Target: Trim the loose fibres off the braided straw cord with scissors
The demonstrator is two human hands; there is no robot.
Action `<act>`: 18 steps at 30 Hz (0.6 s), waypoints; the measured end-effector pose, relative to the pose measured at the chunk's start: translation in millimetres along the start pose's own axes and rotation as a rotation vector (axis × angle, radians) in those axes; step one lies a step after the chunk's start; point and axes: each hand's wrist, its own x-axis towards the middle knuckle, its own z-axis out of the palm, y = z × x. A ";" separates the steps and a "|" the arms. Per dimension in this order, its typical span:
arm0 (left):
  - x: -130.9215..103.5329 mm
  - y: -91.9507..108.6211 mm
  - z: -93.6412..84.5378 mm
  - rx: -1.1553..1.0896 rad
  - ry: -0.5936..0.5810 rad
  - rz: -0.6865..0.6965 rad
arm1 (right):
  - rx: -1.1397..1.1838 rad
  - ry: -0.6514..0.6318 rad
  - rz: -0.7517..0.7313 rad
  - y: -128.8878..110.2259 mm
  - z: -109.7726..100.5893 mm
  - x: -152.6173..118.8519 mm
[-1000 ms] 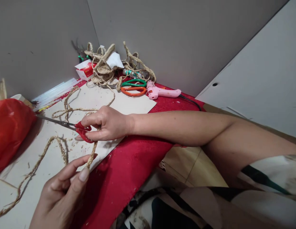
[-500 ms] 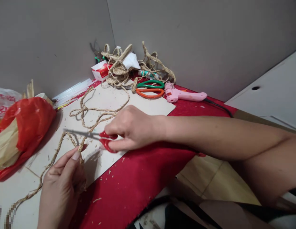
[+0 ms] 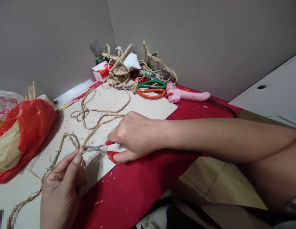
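My left hand [image 3: 64,179] pinches a braided straw rope [image 3: 96,128] between thumb and forefinger at the lower left. Red-handled scissors [image 3: 97,148] are in my right hand [image 3: 133,136], with thumb and fingers through the loops. Their blades are parted and reach the rope right beside my left fingertips; whether they have cut into it I cannot tell. From there the rope runs up over the white board [image 3: 150,109] in loose loops. Another stretch of rope [image 3: 49,168] trails down to the lower left corner.
On the left lies a red plastic bag [image 3: 35,122] with pale husks. Behind are a rope heap [image 3: 119,68], a small red-and-white box [image 3: 101,72], green-and-orange-handled scissors [image 3: 151,89], clear sticks [image 3: 75,92] and a pink glue gun [image 3: 188,95] with a black cord. Red cloth [image 3: 119,190] covers the table.
The scissors have moved down and their blades have opened, coming from above the rope to beside my left fingertips. My left hand keeps its pinch in nearly the same place.
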 end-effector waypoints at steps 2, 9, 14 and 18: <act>-0.5 0.2 1.6 0.015 0.011 0.000 | -0.008 -0.003 0.011 -0.5 -0.4 0.0; -0.3 -0.4 2.8 0.042 0.028 -0.007 | -0.033 -0.033 -0.001 -1.3 2.0 0.4; 0.0 -0.5 0.3 0.063 0.028 -0.019 | -0.023 -0.042 -0.011 -2.0 4.8 1.2; -3.2 1.3 2.0 0.094 0.043 -0.008 | -0.025 -0.027 0.022 0.6 2.3 1.6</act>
